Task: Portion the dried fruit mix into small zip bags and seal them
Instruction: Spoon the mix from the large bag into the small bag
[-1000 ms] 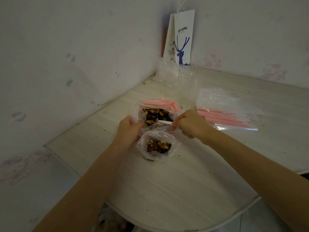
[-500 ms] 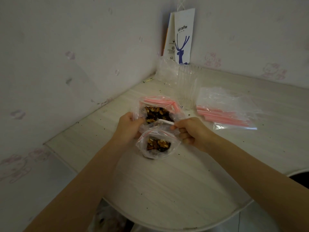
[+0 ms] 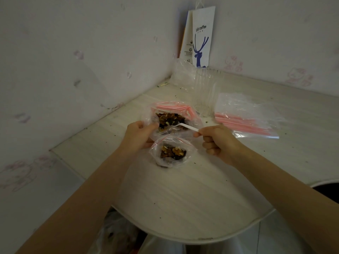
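Note:
A small zip bag (image 3: 172, 153) stands open on the table, partly filled with dried fruit mix. Just behind it sits a larger open bag (image 3: 170, 116) of the mix, with a pink zip strip on its far rim. My left hand (image 3: 139, 134) pinches the near left edges of the bags. My right hand (image 3: 218, 140) grips the handle of a white plastic spoon (image 3: 185, 126), whose bowl dips into the mix in the larger bag.
A stack of empty zip bags (image 3: 245, 118) with pink strips lies to the right. Clear plastic cups (image 3: 207, 92) stand behind the large bag, and a white coffee paper bag (image 3: 200, 37) leans in the corner. The table's curved front edge (image 3: 183, 237) is near me.
My right hand drew back to the right, so the spoon now shows, and its bowl reaches into the larger bag. My left hand stays on the bag edges.

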